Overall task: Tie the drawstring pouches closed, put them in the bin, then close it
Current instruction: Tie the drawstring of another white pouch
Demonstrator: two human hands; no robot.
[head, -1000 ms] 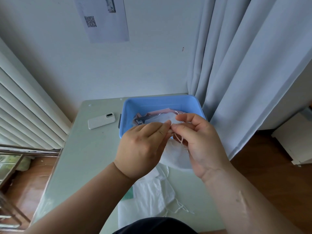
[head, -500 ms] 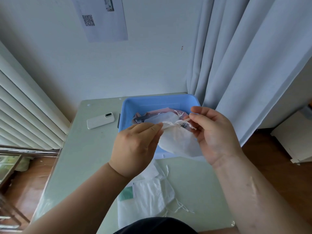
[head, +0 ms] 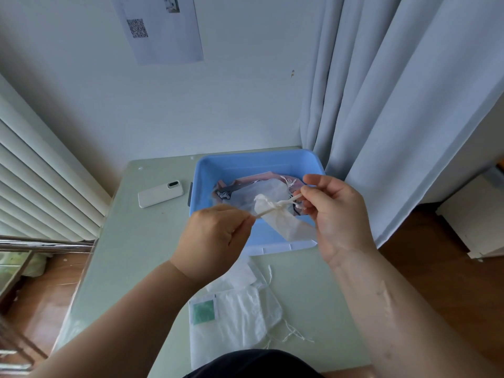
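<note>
Pouch [head: 283, 222] mid-frame, over blue bin [head: 207, 170]: my left hand [head: 215, 238] & right hand [head: 335, 214] each pinch a drawstring [head: 275, 207] end, pulled apart w/ knot betw. them.

QR code on wall sheet [head: 161, 28], no legible text
</note>
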